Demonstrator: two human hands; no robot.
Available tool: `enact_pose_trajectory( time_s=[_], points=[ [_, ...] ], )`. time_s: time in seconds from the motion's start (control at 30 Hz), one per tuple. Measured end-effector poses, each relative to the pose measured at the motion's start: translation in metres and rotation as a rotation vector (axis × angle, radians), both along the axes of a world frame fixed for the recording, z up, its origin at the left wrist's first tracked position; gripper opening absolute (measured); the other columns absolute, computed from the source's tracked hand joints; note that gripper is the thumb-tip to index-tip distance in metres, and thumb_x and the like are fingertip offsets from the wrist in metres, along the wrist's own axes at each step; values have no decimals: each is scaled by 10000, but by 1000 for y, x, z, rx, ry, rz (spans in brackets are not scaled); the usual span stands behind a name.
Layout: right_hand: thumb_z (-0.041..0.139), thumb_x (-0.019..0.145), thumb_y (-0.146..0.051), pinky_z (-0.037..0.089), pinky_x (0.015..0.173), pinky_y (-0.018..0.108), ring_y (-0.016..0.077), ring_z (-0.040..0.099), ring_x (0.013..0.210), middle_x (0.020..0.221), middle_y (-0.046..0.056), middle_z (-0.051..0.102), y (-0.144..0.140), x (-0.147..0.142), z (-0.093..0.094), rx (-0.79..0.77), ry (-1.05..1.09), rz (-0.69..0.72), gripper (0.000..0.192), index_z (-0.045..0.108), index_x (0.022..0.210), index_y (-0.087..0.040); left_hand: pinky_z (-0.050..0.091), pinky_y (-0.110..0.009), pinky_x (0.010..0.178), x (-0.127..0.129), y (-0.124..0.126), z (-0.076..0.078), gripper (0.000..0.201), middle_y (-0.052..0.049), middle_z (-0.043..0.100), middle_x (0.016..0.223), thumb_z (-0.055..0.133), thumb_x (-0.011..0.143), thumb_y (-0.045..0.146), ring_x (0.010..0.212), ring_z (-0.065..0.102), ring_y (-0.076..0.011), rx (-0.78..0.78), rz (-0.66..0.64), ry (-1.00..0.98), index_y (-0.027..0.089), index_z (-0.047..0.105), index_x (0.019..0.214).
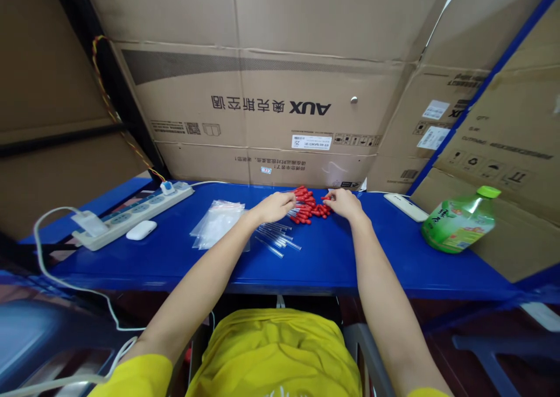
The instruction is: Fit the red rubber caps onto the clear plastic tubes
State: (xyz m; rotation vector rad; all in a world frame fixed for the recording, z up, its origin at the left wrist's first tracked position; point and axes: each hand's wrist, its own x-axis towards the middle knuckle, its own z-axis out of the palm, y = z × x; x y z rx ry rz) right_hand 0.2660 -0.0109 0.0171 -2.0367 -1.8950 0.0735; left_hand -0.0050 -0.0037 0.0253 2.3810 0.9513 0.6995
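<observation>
The right hand (345,202) pinches a red cap (326,198); I can't tell what the left hand (275,206) grips. Plastic bags (224,223) lie flat; a green bottle (461,220) stands near the worktop's (326,268) right edge.

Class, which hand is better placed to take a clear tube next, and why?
Left, probably: the left hand is nearer the clear tubes; the right hand is farther off, at the red caps.

AUX, Upside Down

From where I stand, the back cardboard panel (262,82) reads "AUX 奥克斯空调", inverted, above smaller Chinese lines and beside a QR code (192,128). Its white sticker (311,142) seems to show "25". The right-hand cardboard (503,134) bears recycling and umbrella signs; print on the green bottle (459,219) is too blurred.
</observation>
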Motion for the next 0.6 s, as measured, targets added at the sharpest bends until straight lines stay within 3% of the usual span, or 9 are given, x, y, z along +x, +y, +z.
enact_pose_trajectory(
  time_s=[0.1, 0.33, 0.43, 0.53, 0.6],
  points=[
    [680, 921, -409, 502, 834, 337, 274, 725, 1016, 1073, 89, 791, 0, -3, 0, -70, -8, -16, 204, 817, 996, -278, 429, -290, 756, -5, 2, -1, 135, -23, 703, 809, 509, 853, 161, 796, 624, -193, 3, -59, 206, 192, 636, 821],
    [593, 978, -437, 513, 863, 380, 329, 722, 1091, 1136, 165, 781, -2, -5, 1, -12, -16, -115, 324, 819, 1100, -240, 472, -253, 707, -8, 8, -6, 243, -14, 761, 795, 533, 747, 87, 766, 695, -177, -119, -84, 273, 184, 697, 897],
    [594, 983, -398, 498, 855, 328, 276, 727, 1055, 1069, 106, 803, -3, -16, 4, 61, 1, 68, 284, 815, 1101, -266, 499, -242, 724, -8, 7, -6, 266, -18, 775, 807, 540, 730, 71, 756, 712, -164, -127, -126, 279, 178, 711, 903],
    [655, 949, -375, 478, 815, 279, 217, 729, 950, 1008, 44, 812, -5, -30, 6, 55, 15, 312, 205, 818, 1032, -282, 495, -226, 633, -8, 3, -4, 274, -19, 789, 870, 549, 756, 104, 660, 693, -139, -158, -109, 269, 186, 720, 954],
    [716, 904, -384, 459, 761, 273, 210, 719, 904, 990, 34, 810, -7, -38, 6, 24, -13, 348, 159, 821, 960, -279, 481, -220, 581, -9, 0, -2, 269, -21, 791, 895, 553, 781, 128, 600, 671, -127, -178, -96, 256, 192, 721, 983]
  ],
)
